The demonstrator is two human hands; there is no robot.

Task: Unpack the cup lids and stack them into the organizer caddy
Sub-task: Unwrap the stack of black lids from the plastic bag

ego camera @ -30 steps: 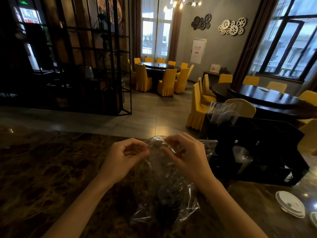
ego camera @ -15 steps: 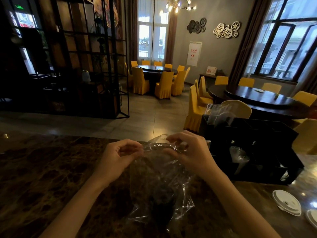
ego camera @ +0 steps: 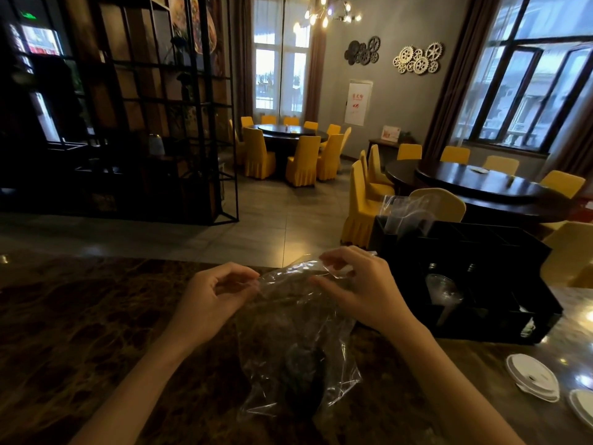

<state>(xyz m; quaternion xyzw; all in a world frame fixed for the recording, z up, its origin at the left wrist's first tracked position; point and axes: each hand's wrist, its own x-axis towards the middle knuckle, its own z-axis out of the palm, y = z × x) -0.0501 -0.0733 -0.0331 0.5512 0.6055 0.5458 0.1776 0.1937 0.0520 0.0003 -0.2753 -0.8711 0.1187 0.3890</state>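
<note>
A clear plastic bag [ego camera: 298, 342] hangs in front of me over the dark marble counter [ego camera: 80, 332], with dark cup lids [ego camera: 305, 370] bunched at its bottom. My left hand [ego camera: 215, 300] pinches the bag's top left edge. My right hand [ego camera: 362, 287] pinches the top right edge, and the mouth is spread between them. The black organizer caddy [ego camera: 500, 252] stands on the counter just right of my right hand, apart from it. A clear cup [ego camera: 444, 293] sits in its front slot and an empty clear bag [ego camera: 407, 213] sticks up from its back left corner.
A stack of white lids [ego camera: 532, 380] lies on the counter at the right, with another white lid [ego camera: 582, 406] at the frame edge. Beyond the counter are round dark tables with yellow chairs and a black metal shelf at the left.
Both hands have kept hold of the bag's top and drawn slightly apart, widening its mouth. The camera view has shifted a little.
</note>
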